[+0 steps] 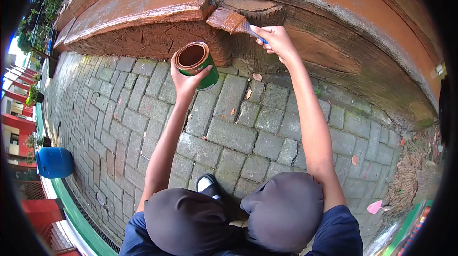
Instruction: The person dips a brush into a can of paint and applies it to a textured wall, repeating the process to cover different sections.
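1 open green paint can (pixel 208 78), 1 brush (pixel 231 21) angled at ledge edge, bristles apparently paint-coated

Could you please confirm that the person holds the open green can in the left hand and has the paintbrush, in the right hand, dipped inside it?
Not quite: the paintbrush is outside the can, its bristles up by the corner of the painted ledge, as the head view shows. The open green can is indeed in the left hand, the brush in the right hand.
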A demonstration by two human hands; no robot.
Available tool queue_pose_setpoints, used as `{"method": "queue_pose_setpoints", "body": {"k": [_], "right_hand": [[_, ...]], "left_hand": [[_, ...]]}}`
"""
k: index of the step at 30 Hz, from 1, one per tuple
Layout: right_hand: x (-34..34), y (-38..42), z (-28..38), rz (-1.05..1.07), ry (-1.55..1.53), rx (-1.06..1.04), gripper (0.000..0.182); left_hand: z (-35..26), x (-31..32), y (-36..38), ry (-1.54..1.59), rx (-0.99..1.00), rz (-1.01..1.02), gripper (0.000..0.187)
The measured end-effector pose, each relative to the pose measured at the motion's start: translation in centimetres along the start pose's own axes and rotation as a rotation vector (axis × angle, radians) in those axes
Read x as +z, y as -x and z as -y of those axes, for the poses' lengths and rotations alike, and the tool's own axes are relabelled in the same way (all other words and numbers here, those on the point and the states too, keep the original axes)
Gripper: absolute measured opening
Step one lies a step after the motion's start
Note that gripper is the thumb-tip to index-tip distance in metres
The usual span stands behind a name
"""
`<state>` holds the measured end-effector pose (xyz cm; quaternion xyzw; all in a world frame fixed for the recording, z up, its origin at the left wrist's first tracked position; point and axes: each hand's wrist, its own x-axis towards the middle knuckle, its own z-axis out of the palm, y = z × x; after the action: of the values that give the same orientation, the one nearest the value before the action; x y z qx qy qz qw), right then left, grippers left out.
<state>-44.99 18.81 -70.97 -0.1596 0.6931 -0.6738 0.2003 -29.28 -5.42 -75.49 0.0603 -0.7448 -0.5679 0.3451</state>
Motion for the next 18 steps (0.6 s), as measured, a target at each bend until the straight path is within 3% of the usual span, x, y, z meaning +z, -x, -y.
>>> {"method": "queue_pose_setpoints", "body": {"k": [3,11,14,18], "right_hand": [[0.9,-0.7,-2.2,-0.011,0.089,-0.005,0.035],[2.8,-3.1,-17.1,-0.112,0.116,0.178,0.038],[3.7,-1.1,-15.5,-0.212,0.528,0.168,0.035],[5.0,-0.3,-14.7,-0.251,0.684,0.132,0.034]], "left_hand": [[0.2,-0.7,0.2,-0.035,0.013,-0.010,0.090],[-1.7,-1.5,0.6,-0.022,0.018,-0.004,0.092],[-2.9,-2.0,0.6,-0.003,0.043,0.002,0.091],[-3.0,-2.9,0.8,-0.025,0.045,0.001,0.091]]}}
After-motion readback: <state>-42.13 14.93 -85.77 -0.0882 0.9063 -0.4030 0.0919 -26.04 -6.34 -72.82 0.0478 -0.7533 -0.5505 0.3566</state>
